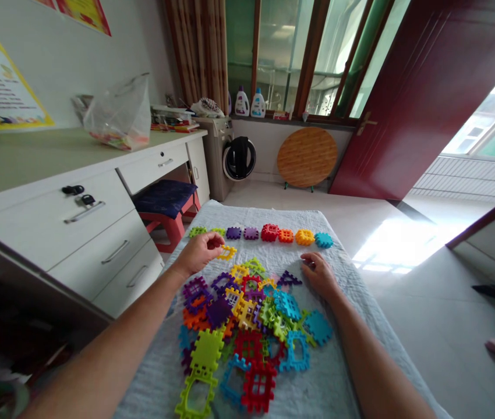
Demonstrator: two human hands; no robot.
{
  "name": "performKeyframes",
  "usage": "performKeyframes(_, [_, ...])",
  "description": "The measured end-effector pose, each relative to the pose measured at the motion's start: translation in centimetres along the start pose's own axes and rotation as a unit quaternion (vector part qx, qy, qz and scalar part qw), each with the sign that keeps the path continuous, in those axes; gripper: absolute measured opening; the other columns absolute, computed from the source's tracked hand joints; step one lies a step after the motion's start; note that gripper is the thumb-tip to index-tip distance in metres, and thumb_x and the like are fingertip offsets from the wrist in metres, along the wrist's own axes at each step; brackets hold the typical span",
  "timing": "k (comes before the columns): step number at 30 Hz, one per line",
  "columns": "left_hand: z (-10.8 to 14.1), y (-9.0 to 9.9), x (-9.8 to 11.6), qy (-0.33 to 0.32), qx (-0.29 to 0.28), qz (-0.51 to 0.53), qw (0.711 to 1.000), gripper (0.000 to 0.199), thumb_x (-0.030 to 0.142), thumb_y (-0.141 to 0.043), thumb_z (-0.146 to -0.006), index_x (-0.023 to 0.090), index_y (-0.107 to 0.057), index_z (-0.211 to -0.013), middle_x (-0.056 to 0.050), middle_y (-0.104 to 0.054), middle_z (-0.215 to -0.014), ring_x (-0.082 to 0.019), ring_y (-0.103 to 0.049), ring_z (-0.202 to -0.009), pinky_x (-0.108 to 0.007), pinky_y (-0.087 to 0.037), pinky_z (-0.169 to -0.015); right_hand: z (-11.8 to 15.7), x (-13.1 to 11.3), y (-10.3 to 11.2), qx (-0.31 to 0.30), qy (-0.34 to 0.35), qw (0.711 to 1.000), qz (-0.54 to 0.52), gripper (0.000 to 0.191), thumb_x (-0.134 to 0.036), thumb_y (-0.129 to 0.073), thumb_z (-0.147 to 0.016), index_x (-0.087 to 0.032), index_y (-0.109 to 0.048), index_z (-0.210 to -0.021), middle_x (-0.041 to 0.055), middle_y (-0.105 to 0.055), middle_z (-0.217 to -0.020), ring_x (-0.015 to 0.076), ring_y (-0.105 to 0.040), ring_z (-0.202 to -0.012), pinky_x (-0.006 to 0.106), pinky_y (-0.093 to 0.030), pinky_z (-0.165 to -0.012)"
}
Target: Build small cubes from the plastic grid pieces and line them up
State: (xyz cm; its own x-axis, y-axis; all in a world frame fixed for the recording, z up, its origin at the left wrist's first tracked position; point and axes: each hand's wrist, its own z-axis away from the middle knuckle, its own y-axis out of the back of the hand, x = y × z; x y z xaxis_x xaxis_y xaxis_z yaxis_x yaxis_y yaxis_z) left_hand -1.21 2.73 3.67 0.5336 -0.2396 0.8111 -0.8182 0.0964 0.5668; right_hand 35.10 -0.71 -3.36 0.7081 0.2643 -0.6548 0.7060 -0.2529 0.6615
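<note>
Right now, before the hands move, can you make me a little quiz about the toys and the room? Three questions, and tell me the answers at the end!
1. True or false: the left hand is holding a toothed yellow plastic frame.

2. Look at the row of colourful toothed plastic blocks near the far edge of the pale blue cloth. What colour is the block at its right end?
A) purple
B) blue
C) red

3. Fill in the colour: the round light-brown wooden board stands between the silvery washing machine and the tall, dark ____ door.

Key: 1. True. 2. B. 3. Red.
</note>
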Motion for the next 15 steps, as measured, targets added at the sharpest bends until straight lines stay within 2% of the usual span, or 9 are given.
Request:
performKeyframes(2, [0.8,-1.4,1.1,-0.034,0.058,-0.008,0.998,0.017,0.030,-0.056,-0.073,0.019,-0.059,-0.087,-0.002,-0.063,-0.082,-0.015,-0.059,-0.077,-0.027,-0.048,-0.073,0.0,0.0,0.0,-0.001,0.000,1.000,-0.001,0.027,-0.023,-0.050,-0.073,-0.019,-0.063,-0.096,0.0059,-0.061,-0.095,0.0192,-0.059,-0.082,0.035,-0.048,-0.078])
performKeyframes(3, [1.4,-2.2,1.7,-0.048,0.064,-0.023,0.997,0.015,0.027,-0.055,-0.075,0.020,-0.059,-0.087,-0.002,-0.062,-0.085,-0.016,-0.059,-0.079,-0.027,-0.049,-0.075,0.0,0.0,0.0,-0.002,0.000,1.000,0.000,0.027,-0.023,-0.050,-0.073,-0.019,-0.063,-0.096,0.0059,-0.061,-0.095,0.0192,-0.059,-0.082,0.035,-0.048,-0.079])
performKeyframes(4, [1.9,-2.9,2.3,-0.061,0.051,-0.045,0.996,0.012,0.023,-0.053,-0.075,0.020,-0.059,-0.085,-0.003,-0.062,-0.087,-0.016,-0.059,-0.081,-0.028,-0.049,-0.076,0.0,0.0,0.0,-0.003,0.000,1.000,0.001,0.027,-0.023,-0.050,-0.074,-0.019,-0.063,-0.097,0.0059,-0.060,-0.095,0.0191,-0.059,-0.083,0.034,-0.048,-0.079])
performKeyframes(7, [3.1,-4.3,3.7,-0.112,-0.060,-0.098,0.987,0.019,0.012,-0.051,-0.070,0.022,-0.061,-0.083,-0.004,-0.061,-0.093,-0.017,-0.059,-0.089,-0.029,-0.047,-0.084,0.0,0.1,0.0,-0.008,0.001,1.000,0.002,0.026,-0.023,-0.050,-0.074,-0.019,-0.063,-0.097,0.0062,-0.060,-0.096,0.0190,-0.059,-0.083,0.034,-0.049,-0.079])
performKeyframes(9, [3.3,-4.1,4.0,-0.120,-0.089,-0.120,0.982,0.026,0.009,-0.049,-0.067,0.022,-0.062,-0.085,-0.004,-0.061,-0.096,-0.018,-0.058,-0.094,-0.029,-0.045,-0.089,0.0,0.1,0.0,-0.008,0.002,1.000,0.001,0.026,-0.023,-0.050,-0.074,-0.019,-0.063,-0.096,0.0062,-0.060,-0.095,0.0187,-0.059,-0.082,0.034,-0.049,-0.078])
performKeyframes(12, [2.8,-2.6,3.4,-0.081,-0.039,-0.131,0.987,0.027,0.010,-0.046,-0.070,0.022,-0.062,-0.090,-0.004,-0.063,-0.099,-0.018,-0.058,-0.095,-0.030,-0.045,-0.091,0.0,0.0,0.1,-0.003,0.002,1.000,0.004,0.025,-0.023,-0.051,-0.074,-0.020,-0.064,-0.095,0.0056,-0.061,-0.094,0.0184,-0.058,-0.080,0.034,-0.049,-0.077])
performKeyframes(15, [2.5,-1.1,1.6,-0.016,-0.007,-0.148,0.989,0.023,0.015,-0.048,-0.072,0.021,-0.060,-0.091,-0.004,-0.063,-0.102,-0.019,-0.059,-0.096,-0.030,-0.045,-0.092,0.0,-0.3,0.1,-0.002,0.002,1.000,0.005,0.025,-0.024,-0.051,-0.073,-0.020,-0.064,-0.094,0.0053,-0.061,-0.094,0.0183,-0.058,-0.081,0.034,-0.049,-0.077])
